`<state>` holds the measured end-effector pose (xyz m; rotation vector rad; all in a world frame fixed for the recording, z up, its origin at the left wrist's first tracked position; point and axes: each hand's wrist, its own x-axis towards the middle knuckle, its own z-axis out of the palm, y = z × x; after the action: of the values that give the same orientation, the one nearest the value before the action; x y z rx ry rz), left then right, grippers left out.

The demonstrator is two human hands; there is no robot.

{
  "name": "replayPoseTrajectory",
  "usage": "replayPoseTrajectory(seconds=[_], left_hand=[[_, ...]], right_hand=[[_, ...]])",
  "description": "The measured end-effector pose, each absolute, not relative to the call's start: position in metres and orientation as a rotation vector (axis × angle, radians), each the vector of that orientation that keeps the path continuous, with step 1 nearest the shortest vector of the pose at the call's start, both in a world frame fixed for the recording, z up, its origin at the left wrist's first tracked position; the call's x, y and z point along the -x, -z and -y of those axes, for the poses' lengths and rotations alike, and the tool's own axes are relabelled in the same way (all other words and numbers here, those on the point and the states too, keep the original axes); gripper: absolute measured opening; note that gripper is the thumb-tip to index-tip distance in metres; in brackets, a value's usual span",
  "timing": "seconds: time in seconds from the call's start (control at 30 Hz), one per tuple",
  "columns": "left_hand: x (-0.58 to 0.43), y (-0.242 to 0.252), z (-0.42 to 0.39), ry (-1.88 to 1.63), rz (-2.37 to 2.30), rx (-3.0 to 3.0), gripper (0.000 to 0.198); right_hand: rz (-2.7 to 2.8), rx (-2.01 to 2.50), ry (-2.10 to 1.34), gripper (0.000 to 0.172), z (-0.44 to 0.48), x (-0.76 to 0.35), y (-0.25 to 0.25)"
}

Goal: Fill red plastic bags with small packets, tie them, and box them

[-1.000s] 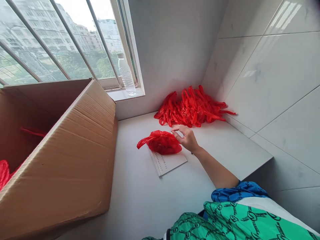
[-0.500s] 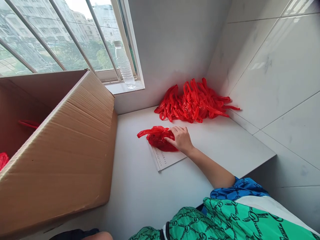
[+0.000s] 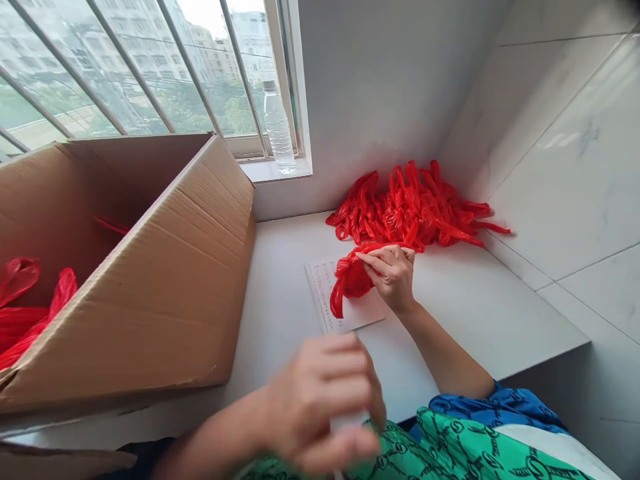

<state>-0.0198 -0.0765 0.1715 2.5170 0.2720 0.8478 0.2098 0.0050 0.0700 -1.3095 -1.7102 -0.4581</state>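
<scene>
And the right hand (image 3: 393, 277) had its fingers (image 3: 387, 262) pinched narrow and firm on the red plastic bag (image 3: 353, 280), a neat tight gather atop the printed sheet (image 3: 320, 287), while the left hand (image 3: 320, 407) was too blurred to tell what it held!

1. The right hand (image 3: 393, 278) pinches a gathered red plastic bag (image 3: 353, 279), its fingers curled over the bag's top.
2. The bag sits on a printed sheet of paper (image 3: 344, 298), which lies flat on the white desk (image 3: 465, 320).
3. The left hand (image 3: 320, 403), blurred, is low in the view above the person's green patterned clothing (image 3: 450, 447), with a white object (image 3: 347, 420) too blurred to name at its fingers.
4. A heap of red plastic bags (image 3: 410, 207) lies in the desk's corner, just beyond the right hand.
5. A cardboard box (image 3: 150, 280) stands at left, with more red bags (image 3: 25, 313) inside.
6. A plastic water bottle (image 3: 277, 130) stands on the window sill (image 3: 275, 171).
</scene>
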Motion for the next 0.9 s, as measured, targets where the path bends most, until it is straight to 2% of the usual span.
replayPoseTrajectory(seconds=[0.1, 0.13, 0.2, 0.27, 0.37, 0.47, 0.57, 0.67, 0.8, 0.9], left_hand=[[0.009, -0.149, 0.041, -0.987, -0.717, -2.406, 0.021], [0.006, -0.139, 0.028, -1.017, -0.904, -2.393, 0.022], [0.003, -0.117, 0.006, -0.965, -1.153, -2.396, 0.040], [0.005, -0.099, -0.011, -0.857, -1.264, -2.384, 0.042], [0.018, -0.085, -0.024, -0.740, -1.292, -2.254, 0.032], [0.032, -0.082, -0.030, -0.626, -1.155, -2.012, 0.039], [0.039, -0.076, -0.030, -0.615, -1.138, -1.858, 0.047], [0.034, -0.064, -0.026, -0.602, -1.259, -1.997, 0.042], [0.025, -0.050, -0.022, -0.482, -1.344, -2.249, 0.038], [0.028, -0.048, -0.022, -0.545, -1.426, -2.336, 0.032]], right_hand=[[1.722, 1.257, 0.421, 0.020, -0.001, -0.202, -0.069], [1.719, 1.245, 0.402, 0.019, 0.000, -0.200, -0.069], [1.732, 1.223, 0.330, 0.017, 0.001, -0.196, -0.067], [1.814, 1.219, 0.205, 0.017, 0.000, -0.196, -0.064], [1.976, 1.272, -0.038, 0.014, -0.001, -0.203, -0.065], [1.989, 1.331, -0.337, 0.007, 0.000, -0.214, -0.071], [1.954, 1.373, -0.582, 0.018, 0.003, -0.220, -0.074], [2.030, 1.459, -0.595, 0.029, 0.002, -0.213, -0.067], [2.146, 1.527, -0.471, 0.022, -0.002, -0.196, -0.050], [2.168, 1.563, -0.482, 0.019, -0.002, -0.197, -0.048]])
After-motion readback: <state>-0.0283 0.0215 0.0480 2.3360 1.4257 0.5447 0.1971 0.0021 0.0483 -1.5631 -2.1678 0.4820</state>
